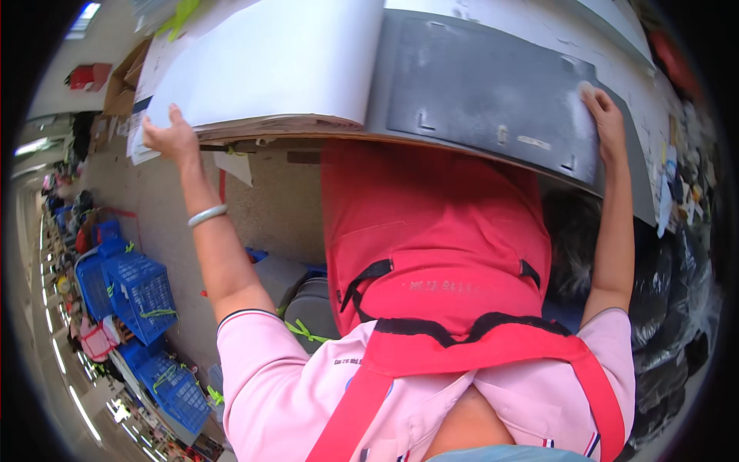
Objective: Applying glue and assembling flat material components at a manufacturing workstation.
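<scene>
On the left of the worktop lies a stack of large white sheets [269, 61], its near edge curved and layered. At its near left corner is my left hand [172, 137], with the thumb over the white sheet and the other fingers along the edge, partly hidden. To the right lies a flat dark grey board [493, 96] with small corner slots and pale, dusty smudges. My right hand [606, 122] grips the board's right end, thumb on top. The undersides of both grips are hidden.
The worktop [523, 35] reaches beyond the board, its edge close to my red apron [439, 223]. Blue plastic crates [138, 289] stand on the floor at left. Black plastic bags [662, 308] crowd the right side. A cardboard box [123, 85] sits past the table's left end.
</scene>
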`<action>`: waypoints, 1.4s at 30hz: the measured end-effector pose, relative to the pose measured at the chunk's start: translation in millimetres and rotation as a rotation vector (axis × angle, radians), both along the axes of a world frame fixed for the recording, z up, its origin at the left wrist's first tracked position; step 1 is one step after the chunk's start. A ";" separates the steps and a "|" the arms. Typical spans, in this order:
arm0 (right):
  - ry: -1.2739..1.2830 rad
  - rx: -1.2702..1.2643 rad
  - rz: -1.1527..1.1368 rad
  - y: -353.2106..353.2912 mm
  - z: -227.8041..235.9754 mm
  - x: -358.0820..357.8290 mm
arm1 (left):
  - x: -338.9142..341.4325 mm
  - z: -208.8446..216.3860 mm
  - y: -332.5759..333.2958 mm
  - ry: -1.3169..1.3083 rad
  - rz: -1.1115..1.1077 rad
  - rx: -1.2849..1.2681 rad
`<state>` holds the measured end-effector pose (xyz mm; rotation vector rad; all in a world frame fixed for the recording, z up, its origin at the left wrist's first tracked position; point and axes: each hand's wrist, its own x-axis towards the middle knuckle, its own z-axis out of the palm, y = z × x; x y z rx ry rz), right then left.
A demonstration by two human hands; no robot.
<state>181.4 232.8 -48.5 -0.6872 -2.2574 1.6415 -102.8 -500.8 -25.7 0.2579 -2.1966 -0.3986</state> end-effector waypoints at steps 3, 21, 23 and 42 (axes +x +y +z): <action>-0.194 0.228 -0.010 20.5 0.6 10.8 | 73.6 57.3 147.8 -0.127 -0.679 0.346; -0.235 0.352 0.009 23.3 -12.1 3.2 | 192.5 -12.6 315.0 -0.581 -1.386 -0.217; -0.217 0.303 -0.009 21.9 -11.9 6.2 | 191.7 -12.8 315.6 -0.574 -1.393 -0.221; -0.207 0.507 -0.035 13.1 -9.3 12.8 | 193.8 -17.2 317.7 -0.512 -1.414 -0.218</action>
